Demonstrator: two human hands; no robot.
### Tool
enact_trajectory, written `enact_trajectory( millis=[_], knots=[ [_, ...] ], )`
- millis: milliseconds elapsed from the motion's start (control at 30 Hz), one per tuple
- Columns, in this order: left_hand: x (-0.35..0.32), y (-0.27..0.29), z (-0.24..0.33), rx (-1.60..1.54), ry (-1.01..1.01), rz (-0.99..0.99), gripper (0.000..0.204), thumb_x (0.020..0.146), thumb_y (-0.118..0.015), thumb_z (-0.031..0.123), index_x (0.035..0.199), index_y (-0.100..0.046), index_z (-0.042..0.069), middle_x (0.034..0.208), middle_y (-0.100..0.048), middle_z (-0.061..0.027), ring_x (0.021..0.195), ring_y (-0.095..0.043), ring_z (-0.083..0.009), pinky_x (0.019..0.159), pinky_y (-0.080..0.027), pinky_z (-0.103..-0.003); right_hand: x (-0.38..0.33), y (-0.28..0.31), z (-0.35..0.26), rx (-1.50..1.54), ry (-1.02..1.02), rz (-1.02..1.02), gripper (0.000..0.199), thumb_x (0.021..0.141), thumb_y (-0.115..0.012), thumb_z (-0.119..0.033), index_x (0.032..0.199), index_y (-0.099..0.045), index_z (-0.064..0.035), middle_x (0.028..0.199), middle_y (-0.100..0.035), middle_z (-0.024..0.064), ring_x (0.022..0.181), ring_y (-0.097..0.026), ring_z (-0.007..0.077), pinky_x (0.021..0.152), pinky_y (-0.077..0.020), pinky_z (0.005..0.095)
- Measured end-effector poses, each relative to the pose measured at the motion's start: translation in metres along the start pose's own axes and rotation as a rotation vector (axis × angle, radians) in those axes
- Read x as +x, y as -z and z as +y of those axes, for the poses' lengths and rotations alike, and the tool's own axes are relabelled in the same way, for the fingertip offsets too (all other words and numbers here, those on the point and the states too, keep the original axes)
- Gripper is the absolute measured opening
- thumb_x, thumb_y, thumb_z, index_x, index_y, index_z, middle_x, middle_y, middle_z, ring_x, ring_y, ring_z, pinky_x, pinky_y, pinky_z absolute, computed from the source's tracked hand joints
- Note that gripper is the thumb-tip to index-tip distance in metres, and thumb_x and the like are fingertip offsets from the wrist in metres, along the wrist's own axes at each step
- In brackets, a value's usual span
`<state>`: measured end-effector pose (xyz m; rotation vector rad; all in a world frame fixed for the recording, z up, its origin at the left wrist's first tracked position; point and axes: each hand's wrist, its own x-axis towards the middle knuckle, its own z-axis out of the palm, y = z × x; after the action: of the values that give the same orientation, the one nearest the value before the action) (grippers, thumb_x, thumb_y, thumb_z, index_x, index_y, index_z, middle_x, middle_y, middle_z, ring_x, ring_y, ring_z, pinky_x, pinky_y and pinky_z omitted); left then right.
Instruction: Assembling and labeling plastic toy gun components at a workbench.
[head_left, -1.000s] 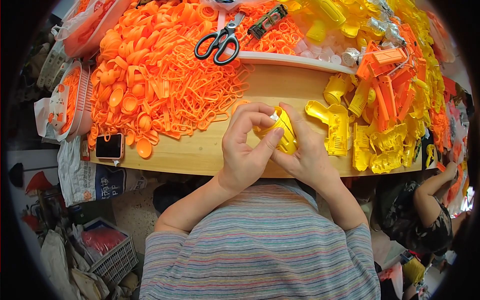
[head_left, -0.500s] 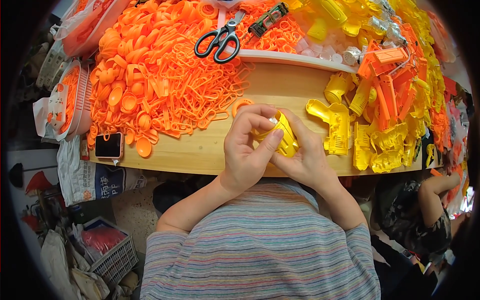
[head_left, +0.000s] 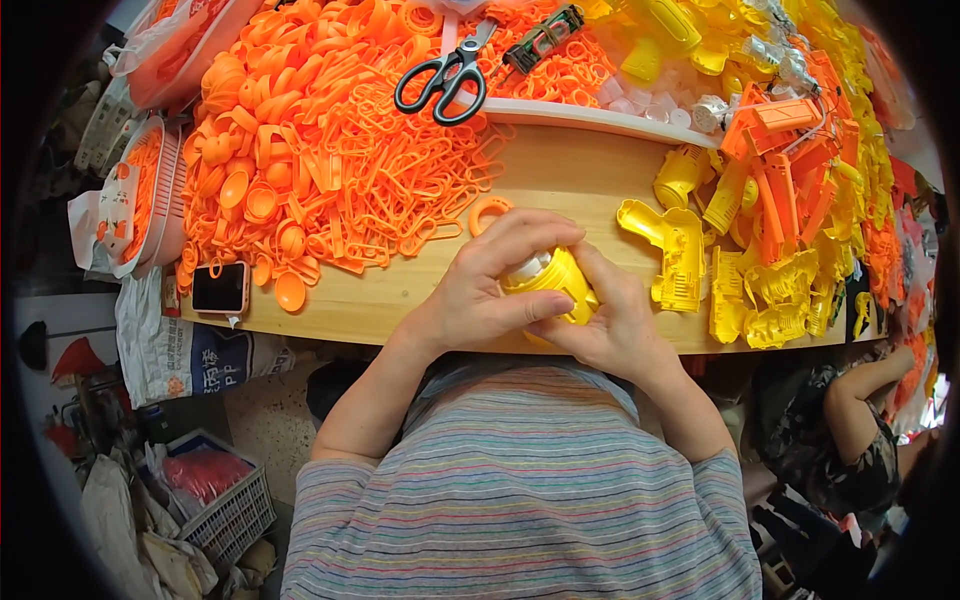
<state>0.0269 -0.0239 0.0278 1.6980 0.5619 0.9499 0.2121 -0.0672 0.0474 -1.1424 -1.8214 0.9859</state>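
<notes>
In the head view, a rounded yellow casing (head_left: 565, 272) is held between both hands over the near edge of the worktop (head_left: 400, 290). The left hand (head_left: 508, 285) grips it from the 9 o'clock side, its thumb across the front and its fingers arched over the top; the right hand (head_left: 612, 312) closes round it from 3 o'clock. A white part (head_left: 530, 268) shows at the casing's left end. Clock directions from the casing: an orange ring (head_left: 477, 212) lies near the left hand between 10 and 11, the heap of orange clips (head_left: 380, 170) at 10, and a phone (head_left: 220, 288) well apart at 9. Black-handled scissors (head_left: 468, 55) lie at 11, a dark green part (head_left: 543, 40) at 12, and orange box-like pieces (head_left: 780, 160) heaped at 2. An open yellow half-shell (head_left: 682, 265) lies near the right hand, toward 3. Another person's arm (head_left: 852, 415) shows at 4, and a white basket (head_left: 235, 520) at 8, below the worktop.
</notes>
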Motion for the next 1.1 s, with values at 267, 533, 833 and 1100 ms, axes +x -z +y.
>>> enact_trajectory(
  millis=[267,533,833,1100],
  knots=[
    [-0.011,0.040,-0.029,0.305,0.271,0.266,0.039,0.086,-0.069,0.012,0.123,-0.060,0.004,0.109,-0.062,-0.0095,0.095,-0.063,-0.0170,0.087,-0.048,-0.027,-0.018,0.048,0.007,0.175,-0.329,0.068,0.060,0.078,-0.077,-0.013,0.129,-0.050,0.0049,0.104,-0.068,0.0096,0.095,-0.066,0.0146,0.084,-0.0517,0.0294],
    [-0.019,0.024,-0.059,0.894,0.049,0.170,0.030,0.073,-0.074,0.007,0.100,-0.063,0.003,0.121,-0.056,-0.0177,0.115,-0.052,-0.0360,0.096,-0.044,-0.043,-0.031,0.042,0.019,0.167,-0.329,0.114,0.060,0.079,-0.077,-0.012,0.131,-0.050,0.0045,0.104,-0.068,0.0087,0.094,-0.065,0.0140,0.086,-0.0507,0.0289],
    [0.003,0.024,-0.031,-0.320,0.231,0.150,0.016,0.084,-0.072,0.005,0.099,-0.064,0.003,0.136,-0.051,-0.0151,0.124,-0.051,-0.0213,0.103,-0.041,-0.036,-0.015,0.023,0.016,0.158,-0.257,-0.033,0.065,0.077,-0.081,-0.019,0.130,-0.051,0.0036,0.105,-0.068,0.0098,0.094,-0.065,0.0152,0.084,-0.0518,0.0296],
    [0.012,0.028,-0.002,-0.377,0.433,-0.114,0.046,0.083,-0.075,0.007,0.125,-0.057,0.002,0.126,-0.057,-0.0085,0.115,-0.055,-0.0162,0.101,-0.044,-0.032,-0.005,0.012,0.009,0.177,-0.272,-0.175,0.065,0.078,-0.080,-0.029,0.130,-0.053,-0.0002,0.099,-0.069,0.0141,0.091,-0.067,0.0182,0.080,-0.0525,0.0321]
  ],
)
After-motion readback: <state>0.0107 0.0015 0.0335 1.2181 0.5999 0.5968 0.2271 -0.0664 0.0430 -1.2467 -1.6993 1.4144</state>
